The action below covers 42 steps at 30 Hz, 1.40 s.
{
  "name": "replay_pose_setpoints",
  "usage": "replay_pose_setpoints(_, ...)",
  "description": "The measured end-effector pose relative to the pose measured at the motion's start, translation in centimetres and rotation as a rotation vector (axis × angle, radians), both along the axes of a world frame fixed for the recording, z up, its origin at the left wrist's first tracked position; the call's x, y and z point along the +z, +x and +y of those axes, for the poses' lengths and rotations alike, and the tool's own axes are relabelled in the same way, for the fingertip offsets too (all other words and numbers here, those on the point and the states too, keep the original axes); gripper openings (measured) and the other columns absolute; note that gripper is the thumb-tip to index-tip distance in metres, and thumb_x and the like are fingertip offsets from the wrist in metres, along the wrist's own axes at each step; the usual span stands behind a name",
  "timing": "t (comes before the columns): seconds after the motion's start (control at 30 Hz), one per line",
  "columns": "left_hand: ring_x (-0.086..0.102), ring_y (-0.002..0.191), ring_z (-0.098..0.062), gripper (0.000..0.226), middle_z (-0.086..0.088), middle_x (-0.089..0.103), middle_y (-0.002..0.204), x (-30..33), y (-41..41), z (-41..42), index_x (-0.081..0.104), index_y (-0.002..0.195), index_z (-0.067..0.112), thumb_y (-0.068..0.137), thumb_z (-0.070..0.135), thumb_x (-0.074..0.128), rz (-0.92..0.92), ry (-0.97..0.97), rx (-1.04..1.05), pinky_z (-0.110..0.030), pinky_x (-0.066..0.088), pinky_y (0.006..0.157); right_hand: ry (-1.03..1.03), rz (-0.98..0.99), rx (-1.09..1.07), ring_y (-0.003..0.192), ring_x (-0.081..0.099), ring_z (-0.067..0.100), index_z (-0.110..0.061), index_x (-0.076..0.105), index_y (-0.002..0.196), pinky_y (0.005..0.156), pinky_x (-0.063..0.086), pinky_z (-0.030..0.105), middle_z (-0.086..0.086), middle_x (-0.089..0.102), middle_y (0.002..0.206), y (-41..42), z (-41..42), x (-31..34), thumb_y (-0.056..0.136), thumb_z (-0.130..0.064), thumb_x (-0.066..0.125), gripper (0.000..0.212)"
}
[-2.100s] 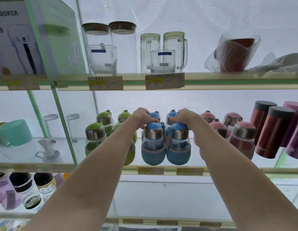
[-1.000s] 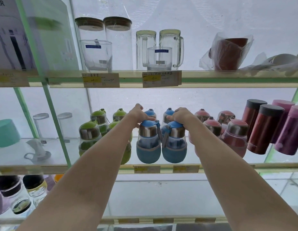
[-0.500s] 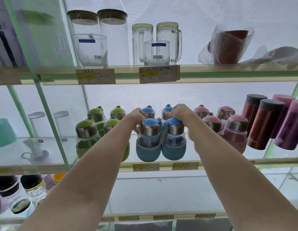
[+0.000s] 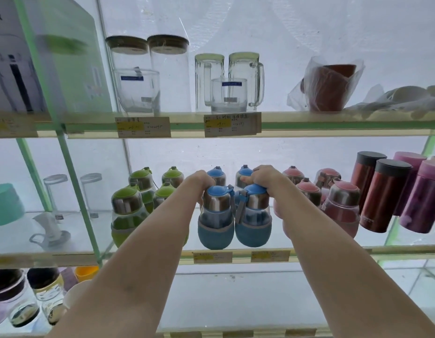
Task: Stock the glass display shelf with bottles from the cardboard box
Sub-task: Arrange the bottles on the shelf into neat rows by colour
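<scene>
Bottle [image 4: 253, 215] — beneath right hand [image 4: 262, 176]

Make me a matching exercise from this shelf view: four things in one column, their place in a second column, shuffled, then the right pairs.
Things
1. green-lidded bottles
2. pink-lidded bottles
3. glass mugs
4. dark red flasks

Places
A. upper shelf, above a price label
B. middle shelf, right of the pink-lidded bottles
C. middle shelf, right of the blue-lidded bottles
D. middle shelf, left of the blue-lidded bottles

Pairs: 1-D, 2-C, 3-A, 4-B
</scene>
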<state>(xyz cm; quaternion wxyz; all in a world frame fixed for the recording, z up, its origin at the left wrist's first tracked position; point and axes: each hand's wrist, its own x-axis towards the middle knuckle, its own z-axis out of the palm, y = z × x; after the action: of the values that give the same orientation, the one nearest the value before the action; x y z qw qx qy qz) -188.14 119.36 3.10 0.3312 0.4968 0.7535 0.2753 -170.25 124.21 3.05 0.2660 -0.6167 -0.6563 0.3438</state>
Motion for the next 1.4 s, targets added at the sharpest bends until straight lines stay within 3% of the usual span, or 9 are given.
replay_pose_setpoints(0.13,0.067,0.09,-0.027,0.035,-0.015,0.067,0.101,0.7,0.7,-1.0,0.053,0.121,0.003,0.091,0.013,0.068,-0.161,-0.105,0.005,-0.042,0.055,0.089,-0.181,0.264,-0.043,0.087,0.066,0.023,-0.007,0.06,0.096,0.057,0.057,0.033,0.011,0.066,0.111,0.9,-1.7,0.2,0.081,-0.023,0.083,0.033)
replay_pose_setpoints(0.27,0.064,0.103,-0.032,0.044,-0.018,0.062,0.116,1.7,1.2,-2.1,0.05,0.125,0.005,0.092,0.026,0.07,-0.119,-0.146,-0.016,-0.049,0.054,0.095,-0.163,0.262,-0.037,0.106,0.065,0.03,-0.007,0.059,0.116,0.093,0.057,0.044,0.012,0.065,0.117,1.4,-2.7,-0.3,0.086,-0.027,0.078,0.041)
replay_pose_setpoints(0.4,0.061,0.112,-0.041,0.059,-0.024,0.05,0.136,2.9,0.4,-3.5,0.044,0.137,0.005,0.091,0.03,0.071,-0.107,-0.158,-0.039,-0.051,0.056,0.092,-0.166,0.23,-0.031,0.108,0.065,0.031,-0.007,0.059,0.119,0.098,0.054,0.047,0.015,0.066,0.119,1.8,-3.9,-0.4,0.094,-0.033,0.068,0.037)
replay_pose_setpoints(0.63,0.064,0.106,-0.036,0.045,-0.016,0.057,0.125,3.3,-0.3,-5.6,0.054,0.126,0.008,0.09,0.029,0.07,-0.066,-0.125,-0.143,-0.053,0.055,0.093,-0.145,0.096,0.024,0.113,0.061,0.033,-0.009,0.055,0.127,0.099,0.053,0.05,0.012,0.058,0.133,2.2,-6.9,1.5,0.096,-0.038,0.064,0.043)
replay_pose_setpoints(0.77,0.06,0.104,-0.029,0.05,-0.01,0.054,0.125,3.5,-0.5,-6.9,0.057,0.127,0.012,0.082,0.021,0.078,-0.097,-0.051,-0.275,-0.052,0.057,0.09,-0.154,0.025,0.163,0.123,0.051,0.032,-0.011,0.051,0.136,0.101,0.048,0.059,0.011,0.048,0.141,2.5,-8.3,2.6,0.096,-0.019,0.064,0.042)
replay_pose_setpoints(0.93,0.062,0.108,-0.028,0.07,-0.012,0.057,0.125,2.5,-0.4,-8.2,0.054,0.136,0.026,0.076,0.014,0.086,-0.02,-0.011,-0.35,-0.052,0.059,0.085,-0.072,-0.144,0.205,0.112,0.062,0.028,-0.016,0.053,0.138,0.089,0.059,0.051,0.013,0.059,0.125,2.3,-9.5,2.4,0.097,-0.011,0.062,0.041)
replay_pose_setpoints(1.13,0.063,0.085,-0.022,0.05,-0.006,0.061,0.095,0.0,-0.3,-8.2,0.056,0.115,0.014,0.078,0.031,0.084,0.054,0.247,-0.199,-0.037,0.061,0.062,0.046,-0.132,0.046,0.101,0.064,0.028,-0.015,0.056,0.13,0.073,0.063,0.045,0.009,0.06,0.113,1.3,-9.9,1.0,0.093,-0.024,0.069,0.04)
replay_pose_setpoints(1.23,0.063,0.087,-0.018,0.058,-0.004,0.063,0.099,-1.6,0.2,-7.7,0.052,0.123,0.013,0.079,0.039,0.08,0.183,0.39,-0.142,-0.034,0.059,0.077,0.082,-0.115,-0.1,0.093,0.065,0.03,-0.013,0.047,0.125,0.065,0.064,0.043,0.01,0.059,0.108,0.2,-10.0,0.0,0.083,-0.042,0.079,0.06)
replay_pose_setpoints(1.4,0.059,0.106,-0.024,0.089,-0.01,0.056,0.123,-2.0,-0.1,-7.5,0.026,0.148,0.016,0.08,0.03,0.081,0.192,0.244,-0.236,-0.035,0.054,0.09,0.133,-0.258,-0.134,0.082,0.058,0.02,-0.021,0.017,0.144,0.07,0.06,0.036,0.006,0.048,0.106,-1.2,-10.0,-1.3,0.073,-0.05,0.084,0.101)
